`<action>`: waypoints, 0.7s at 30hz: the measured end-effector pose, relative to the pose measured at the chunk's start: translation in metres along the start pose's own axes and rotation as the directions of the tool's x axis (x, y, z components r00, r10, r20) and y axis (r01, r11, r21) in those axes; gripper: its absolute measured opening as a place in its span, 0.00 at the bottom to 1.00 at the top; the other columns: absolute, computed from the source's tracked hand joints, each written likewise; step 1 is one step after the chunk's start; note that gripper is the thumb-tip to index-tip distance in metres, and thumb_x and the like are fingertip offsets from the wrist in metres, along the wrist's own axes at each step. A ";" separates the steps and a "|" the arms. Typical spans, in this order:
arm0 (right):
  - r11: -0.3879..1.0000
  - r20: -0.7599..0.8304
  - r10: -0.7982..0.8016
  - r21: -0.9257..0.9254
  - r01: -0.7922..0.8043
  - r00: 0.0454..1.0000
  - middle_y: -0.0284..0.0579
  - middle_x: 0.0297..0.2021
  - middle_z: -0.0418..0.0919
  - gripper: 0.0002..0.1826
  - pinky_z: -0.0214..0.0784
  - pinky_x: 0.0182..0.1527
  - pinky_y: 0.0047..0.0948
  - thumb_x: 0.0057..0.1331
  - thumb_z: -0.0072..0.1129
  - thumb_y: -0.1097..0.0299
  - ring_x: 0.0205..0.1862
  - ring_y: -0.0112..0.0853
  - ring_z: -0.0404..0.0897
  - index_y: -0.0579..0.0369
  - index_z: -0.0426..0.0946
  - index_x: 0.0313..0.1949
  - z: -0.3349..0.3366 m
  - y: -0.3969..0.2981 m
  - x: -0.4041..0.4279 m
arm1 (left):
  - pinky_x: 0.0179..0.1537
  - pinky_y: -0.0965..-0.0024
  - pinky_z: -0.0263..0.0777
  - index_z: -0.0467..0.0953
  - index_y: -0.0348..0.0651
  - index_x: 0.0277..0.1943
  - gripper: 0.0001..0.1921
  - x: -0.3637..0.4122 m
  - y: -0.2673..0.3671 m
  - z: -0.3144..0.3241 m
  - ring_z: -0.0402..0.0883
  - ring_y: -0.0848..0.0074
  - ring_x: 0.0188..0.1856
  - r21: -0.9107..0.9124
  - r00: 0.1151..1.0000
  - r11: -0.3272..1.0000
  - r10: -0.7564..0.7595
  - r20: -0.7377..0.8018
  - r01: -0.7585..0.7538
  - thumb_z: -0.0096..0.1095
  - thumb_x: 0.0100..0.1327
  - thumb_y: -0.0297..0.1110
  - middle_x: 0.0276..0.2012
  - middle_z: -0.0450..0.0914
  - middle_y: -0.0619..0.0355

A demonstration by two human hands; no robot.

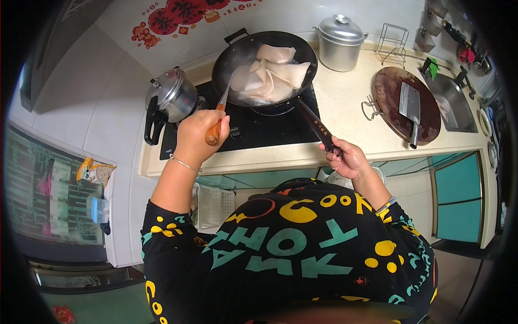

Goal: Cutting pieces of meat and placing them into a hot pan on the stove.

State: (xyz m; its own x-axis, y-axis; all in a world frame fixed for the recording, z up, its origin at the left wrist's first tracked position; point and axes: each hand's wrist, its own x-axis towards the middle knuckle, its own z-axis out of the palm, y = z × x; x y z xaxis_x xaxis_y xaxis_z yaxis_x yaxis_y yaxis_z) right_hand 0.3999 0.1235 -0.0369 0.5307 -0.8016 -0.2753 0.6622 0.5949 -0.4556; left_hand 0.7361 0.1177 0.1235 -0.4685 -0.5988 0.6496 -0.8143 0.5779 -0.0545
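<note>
My left hand (204, 130) is closed around the wooden handle of a metal spatula (225, 96), whose blade lies against pale food in the wok. With my right hand (344, 157) I grip the long dark handle of the black wok (223, 64), near its end. Several pale, folded sheets of food (271, 83), perhaps squid or skin, lie overlapping in the wok, with some liquid around them. The wok sits on a burner of the black glass gas hob (259, 133).
A pressure cooker (172, 95) stands left of the wok, its handle pointing towards me. On the right are a lidded metal pot (341, 44), a wire rack (392, 42), and a round wooden chopping board (386, 89) bearing a cleaver (409, 103). Beyond is a sink (455, 107).
</note>
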 end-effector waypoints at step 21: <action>0.999 -0.007 -0.017 -0.028 0.017 1.000 0.47 0.36 0.77 0.15 0.57 0.18 0.13 0.67 0.49 0.63 0.23 0.21 0.67 0.62 0.67 0.47 -0.003 0.001 0.001 | 0.27 0.72 0.71 0.76 0.40 0.32 0.06 -0.012 0.003 0.007 0.78 0.65 0.24 -0.300 0.969 0.937 -0.221 -0.110 0.179 0.66 0.52 0.26 0.24 0.78 0.53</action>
State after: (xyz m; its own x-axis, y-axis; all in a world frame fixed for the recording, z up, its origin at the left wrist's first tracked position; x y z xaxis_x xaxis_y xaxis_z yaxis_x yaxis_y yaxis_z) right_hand 0.3998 0.1230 -0.0406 0.5157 -0.8119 -0.2738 0.6557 0.5796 -0.4838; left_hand 0.7371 0.1226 0.1101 -0.2366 -0.6469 0.7250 -0.7441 0.6004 0.2930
